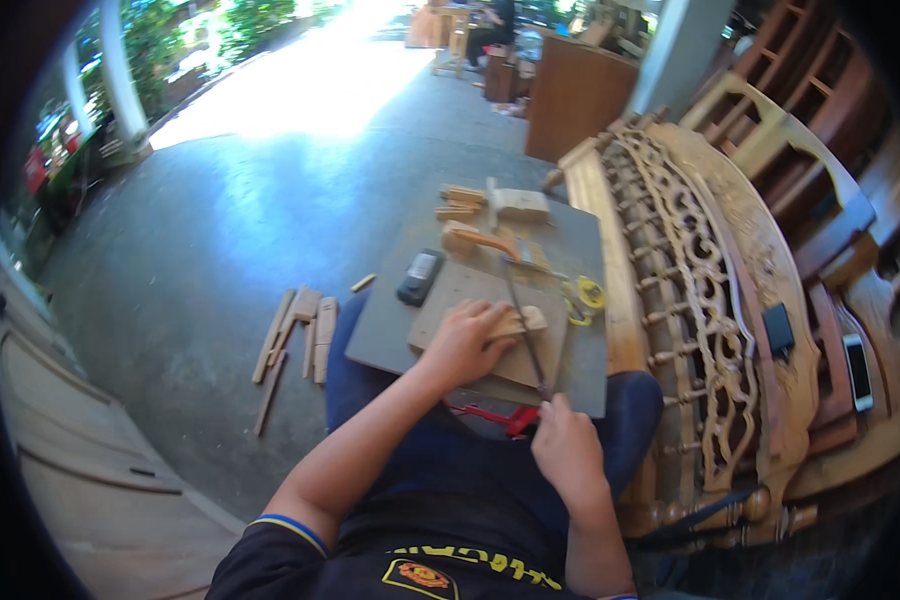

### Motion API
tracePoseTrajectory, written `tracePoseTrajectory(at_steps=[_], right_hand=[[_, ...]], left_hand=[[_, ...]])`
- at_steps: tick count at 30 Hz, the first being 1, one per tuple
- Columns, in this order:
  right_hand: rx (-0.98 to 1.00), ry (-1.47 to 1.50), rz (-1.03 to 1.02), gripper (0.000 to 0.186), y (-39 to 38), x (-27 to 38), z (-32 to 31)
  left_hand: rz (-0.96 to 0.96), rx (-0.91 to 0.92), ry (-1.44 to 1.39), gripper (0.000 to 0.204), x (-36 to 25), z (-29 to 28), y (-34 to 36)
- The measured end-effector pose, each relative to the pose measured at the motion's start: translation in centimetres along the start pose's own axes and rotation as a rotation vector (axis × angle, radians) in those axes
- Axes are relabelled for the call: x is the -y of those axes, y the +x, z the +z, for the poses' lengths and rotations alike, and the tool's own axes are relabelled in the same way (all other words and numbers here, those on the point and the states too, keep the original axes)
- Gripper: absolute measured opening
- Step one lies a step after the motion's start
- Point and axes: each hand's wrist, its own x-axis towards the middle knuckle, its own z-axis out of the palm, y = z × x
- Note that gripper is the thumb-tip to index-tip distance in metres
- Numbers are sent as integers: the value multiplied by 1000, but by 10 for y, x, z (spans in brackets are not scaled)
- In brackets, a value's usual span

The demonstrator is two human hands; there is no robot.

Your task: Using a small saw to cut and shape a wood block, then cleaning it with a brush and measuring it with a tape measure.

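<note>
My left hand [467, 340] presses a small pale piece of wood [511, 325] down on a flat wooden board [440, 318], its fingers closed over the piece. In my right hand [567, 445] is the near end of a long, thin, dark file [530, 347]. The file slants away from me across the wood, close to the left fingertips. A rounded pale end [534, 317] of wood shows just right of the file. Under the board is a grey tabletop [380, 335] above my lap. A red clamp-like tool [518, 420] sits at the tabletop's near edge.
On the tabletop are a black case [420, 277], an orange-handled tool [485, 240], a yellow tape measure [588, 295] and wood blocks [520, 205]. Wood strips [290, 320] lie on the floor at left. Carved wooden furniture [690, 270] with a phone [857, 372] stands right. A person [500, 30] is far off.
</note>
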Motion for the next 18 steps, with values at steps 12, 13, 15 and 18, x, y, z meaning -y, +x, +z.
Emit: tracePoseTrajectory(at_steps=[12, 13, 15, 18], right_hand=[[28, -79, -13, 33, -3, -1, -15], [155, -108, 69, 44, -8, 15, -26], [149, -112, 87, 43, -10, 20, -28], [129, -115, 105, 41, -10, 20, -26]], left_hand=[[-49, -16, -31, 42, -8, 20, 2], [-68, 16, -20, 43, -9, 18, 4], [-85, 43, -12, 45, -10, 21, 6], [-78, 8, -2, 45, -11, 27, 7]])
